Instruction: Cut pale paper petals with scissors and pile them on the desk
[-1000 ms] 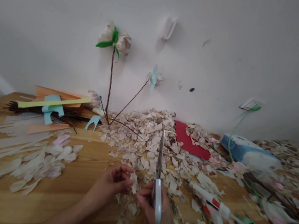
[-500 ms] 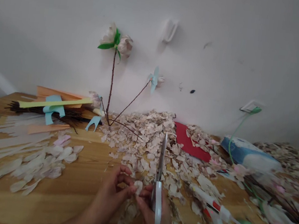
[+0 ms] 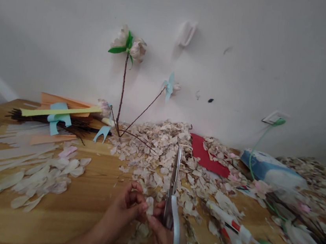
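Observation:
My left hand (image 3: 128,207) pinches a small pale dried petal (image 3: 149,205) between thumb and fingertips, low in the middle of the view. Right beside it, my right hand (image 3: 163,229) is closed around the grey handle of a pair of scissors (image 3: 175,179). Their blades point away from me toward the wall and look closed. My right fingertips are close to the petal's edge; whether they touch it I cannot tell. Below the hands lie loose petals and scraps (image 3: 137,237). Beyond the blades spreads a big heap of dried petals (image 3: 161,137).
A branch with flowers (image 3: 122,89) leans before the wall. To the left lie larger petals (image 3: 43,178), twigs and coloured paper strips (image 3: 63,111). On the right are red paper (image 3: 206,157), a glue gun (image 3: 236,241) with its cord, and a blue-white tissue pack (image 3: 272,171).
The petal between my fingers has turned a little and looks narrower. My right hand and the scissors' handle have tilted slightly. The left hand is nearly still.

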### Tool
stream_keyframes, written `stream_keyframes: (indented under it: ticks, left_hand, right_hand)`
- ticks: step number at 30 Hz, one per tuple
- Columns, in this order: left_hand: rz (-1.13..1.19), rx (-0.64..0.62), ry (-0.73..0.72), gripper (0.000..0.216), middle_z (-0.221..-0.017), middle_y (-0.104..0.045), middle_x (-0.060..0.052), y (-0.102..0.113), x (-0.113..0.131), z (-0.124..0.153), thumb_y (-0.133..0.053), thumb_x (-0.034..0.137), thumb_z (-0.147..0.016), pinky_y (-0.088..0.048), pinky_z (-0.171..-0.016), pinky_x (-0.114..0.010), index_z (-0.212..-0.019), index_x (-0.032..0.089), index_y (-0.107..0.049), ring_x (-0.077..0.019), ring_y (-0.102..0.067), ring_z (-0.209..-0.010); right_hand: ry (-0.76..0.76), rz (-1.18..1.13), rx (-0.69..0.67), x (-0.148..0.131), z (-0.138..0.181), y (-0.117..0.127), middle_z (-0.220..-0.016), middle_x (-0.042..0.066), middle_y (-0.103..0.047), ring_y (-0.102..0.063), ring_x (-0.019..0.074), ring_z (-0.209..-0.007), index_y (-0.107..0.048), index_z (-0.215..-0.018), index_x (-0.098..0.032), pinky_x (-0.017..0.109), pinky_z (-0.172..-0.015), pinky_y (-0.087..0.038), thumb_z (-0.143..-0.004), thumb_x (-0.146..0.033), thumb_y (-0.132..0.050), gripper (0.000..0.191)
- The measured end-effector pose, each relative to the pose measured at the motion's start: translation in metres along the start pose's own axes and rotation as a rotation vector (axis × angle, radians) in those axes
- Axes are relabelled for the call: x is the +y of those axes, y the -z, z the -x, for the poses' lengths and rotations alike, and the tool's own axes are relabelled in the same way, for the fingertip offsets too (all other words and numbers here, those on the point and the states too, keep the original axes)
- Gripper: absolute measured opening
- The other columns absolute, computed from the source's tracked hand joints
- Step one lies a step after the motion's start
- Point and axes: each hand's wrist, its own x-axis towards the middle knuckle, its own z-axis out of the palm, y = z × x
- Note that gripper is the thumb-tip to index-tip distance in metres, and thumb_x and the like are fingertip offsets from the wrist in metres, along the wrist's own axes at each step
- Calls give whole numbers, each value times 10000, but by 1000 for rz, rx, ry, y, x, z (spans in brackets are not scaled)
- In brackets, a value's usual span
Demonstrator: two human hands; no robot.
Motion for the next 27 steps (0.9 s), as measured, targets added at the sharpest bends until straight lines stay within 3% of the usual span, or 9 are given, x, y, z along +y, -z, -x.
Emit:
stream_keyframes:
  ticks: [6, 15, 20, 24, 27]
  left_hand:
    - [-23, 7, -1, 491, -621, -581, 61, 2, 3, -3, -784, 417, -572, -450, -529, -223, -874, 193, -468, -89, -554, -543]
    - [-55, 55, -39, 454, -542, -548, 91, -1, 3, 1, -799, 353, -570, -400, -488, -183, -858, 202, -482, -62, -507, -464]
    - [33, -3, 15, 268, -735, -630, -1, 8, 3, -4, -679, 357, -706, -453, -528, -223, -900, 193, -594, -136, -582, -655]
    - [58, -214, 56, 349, -995, -667, -51, 11, 7, -2, -721, 245, -632, -422, -526, -199, -975, 209, -667, -149, -587, -746]
    - [70, -325, 95, 396, -945, -696, -54, 7, 10, 2, -758, 245, -621, -390, -542, -187, -1006, 224, -670, -129, -595, -712]
  right_hand:
    - [9, -5, -71, 11, -8, 11, -555, -55, -605, -579, 106, -516, -586, -782, -223, 207, -512, -468, -462, -347, -839, 426]
    - [8, 15, -30, -5, 1, -3, -530, -60, -585, -527, 88, -458, -577, -745, -216, 192, -458, -432, -439, -391, -852, 447]
    - [-64, -40, -95, -15, 4, -4, -536, -50, -601, -560, 100, -485, -599, -732, -213, 193, -482, -453, -412, -397, -858, 451]
    - [-254, -103, -270, -27, 8, -1, -529, -67, -556, -342, 6, -295, -617, -784, -197, 117, -296, -262, -482, -339, -841, 402]
    - [-382, -163, -500, -31, 6, 3, -453, -89, -488, -242, -23, -272, -633, -924, -178, 84, -276, -217, -565, -321, -803, 422]
